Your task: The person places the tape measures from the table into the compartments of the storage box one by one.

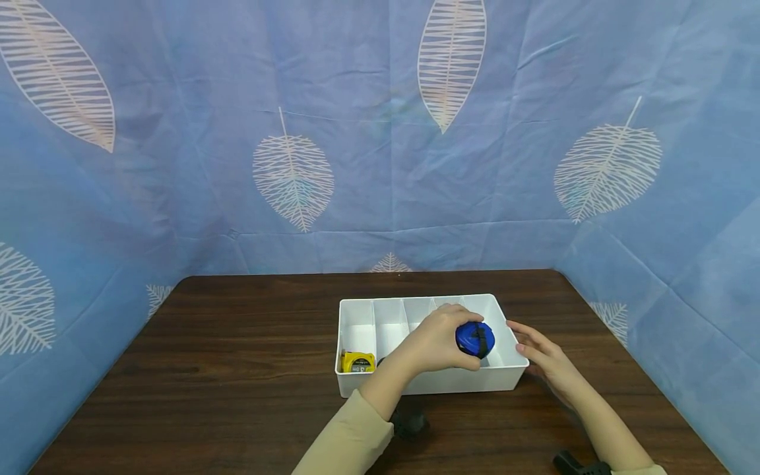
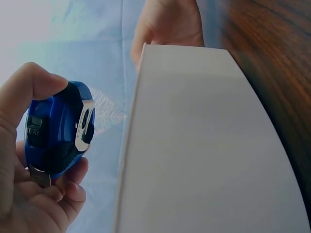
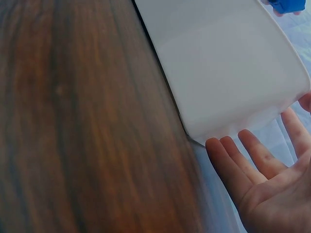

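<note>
My left hand [image 1: 436, 340] grips a blue tape measure [image 1: 475, 339] above the right end of a white divided box [image 1: 436, 381]. In the left wrist view the tape measure [image 2: 56, 128] has a black lock button, a black band and a metal hook, with thumb above and fingers below. At the box's right end is my right hand [image 1: 551, 363], its fingers spread and fairly straight, fingertips right at the end wall. A yellow tape measure [image 1: 358, 362] sits in the box's leftmost compartment. Behind my left wrist, part of the box's inside is hidden.
The box stands on a dark wooden table [image 1: 225, 369]. Blue cloth [image 1: 356, 171] with white leaf prints hangs behind and on both sides. Upright dividers [image 1: 374, 326] split the box into several compartments. A black wrist device [image 1: 410, 422] shows under the left forearm.
</note>
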The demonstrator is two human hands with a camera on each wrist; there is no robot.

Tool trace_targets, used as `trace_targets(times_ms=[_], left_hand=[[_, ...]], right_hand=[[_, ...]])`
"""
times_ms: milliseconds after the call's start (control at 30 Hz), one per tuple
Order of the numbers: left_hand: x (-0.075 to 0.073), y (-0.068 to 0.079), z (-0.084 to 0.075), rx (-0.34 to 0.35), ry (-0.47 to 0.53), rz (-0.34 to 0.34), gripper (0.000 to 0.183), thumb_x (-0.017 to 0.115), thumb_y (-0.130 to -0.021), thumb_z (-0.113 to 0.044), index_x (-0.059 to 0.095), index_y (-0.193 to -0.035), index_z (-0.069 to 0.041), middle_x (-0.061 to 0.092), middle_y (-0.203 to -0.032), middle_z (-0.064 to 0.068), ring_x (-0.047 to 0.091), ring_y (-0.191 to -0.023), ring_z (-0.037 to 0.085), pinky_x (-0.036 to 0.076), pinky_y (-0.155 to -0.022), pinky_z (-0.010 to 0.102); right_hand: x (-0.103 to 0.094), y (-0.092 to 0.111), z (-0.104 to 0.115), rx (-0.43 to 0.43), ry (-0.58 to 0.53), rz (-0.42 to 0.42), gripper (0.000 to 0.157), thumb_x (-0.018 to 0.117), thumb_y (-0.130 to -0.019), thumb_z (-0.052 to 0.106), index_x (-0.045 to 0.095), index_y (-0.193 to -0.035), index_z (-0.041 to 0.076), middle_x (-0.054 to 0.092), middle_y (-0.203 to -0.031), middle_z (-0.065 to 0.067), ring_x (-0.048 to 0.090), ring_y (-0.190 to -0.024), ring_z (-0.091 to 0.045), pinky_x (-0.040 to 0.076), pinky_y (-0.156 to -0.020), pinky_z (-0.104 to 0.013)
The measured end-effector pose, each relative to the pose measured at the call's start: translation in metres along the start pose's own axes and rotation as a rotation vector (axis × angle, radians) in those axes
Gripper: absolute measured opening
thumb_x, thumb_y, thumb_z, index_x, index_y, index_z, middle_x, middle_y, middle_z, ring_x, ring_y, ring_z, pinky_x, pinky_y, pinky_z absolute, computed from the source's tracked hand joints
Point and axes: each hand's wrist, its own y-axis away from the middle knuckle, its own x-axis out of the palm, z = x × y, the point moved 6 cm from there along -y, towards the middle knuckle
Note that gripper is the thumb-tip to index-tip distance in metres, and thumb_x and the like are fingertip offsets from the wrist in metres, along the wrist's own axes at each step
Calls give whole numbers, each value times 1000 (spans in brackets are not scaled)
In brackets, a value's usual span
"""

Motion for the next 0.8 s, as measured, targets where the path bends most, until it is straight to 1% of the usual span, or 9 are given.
trace_targets(times_ms=[167,333,467,600,700,800], left_hand=[[5,-2,1,-12,-6,-9,68,83,-67,-30,60,-129,-14,59,-111,-6,50,-98,5,44,-75,14],[9,-6,1,-19,-5,-5,69,83,-68,-31,60,-130,-13,59,-113,-5,50,-99,6,44,-75,14],[14,-9,1,-31,-6,-10,69,82,-68,-31,59,-131,-12,59,-113,-5,50,-98,6,44,-73,13],[19,-12,2,-42,-34,-22,70,81,-67,-32,59,-131,-13,60,-113,-6,48,-96,5,42,-70,11],[21,-15,1,-46,-48,-26,72,82,-67,-32,59,-132,-14,60,-113,-7,48,-94,5,40,-67,11],[22,-17,-1,-49,-51,-24,72,82,-67,-31,58,-133,-13,60,-114,-6,48,-95,5,41,-67,12]], right_hand=[[0,0,0,2,5,-2,49,45,-102,16,32,-147,3,51,-124,-1,57,-103,-8,49,-80,-41],[0,0,0,0,6,4,49,45,-102,16,31,-147,3,52,-121,1,58,-102,-9,50,-79,-39],[1,0,2,-14,10,12,48,44,-102,16,32,-147,3,53,-120,3,59,-100,-12,50,-78,-38],[1,0,2,-22,13,19,48,43,-103,16,32,-147,3,54,-118,7,59,-100,-13,50,-78,-39],[0,1,2,-22,16,23,47,42,-103,16,31,-147,4,54,-118,9,59,-100,-12,49,-80,-41],[0,1,1,-23,20,25,47,41,-103,16,31,-147,4,52,-120,10,57,-102,-11,47,-82,-50]])
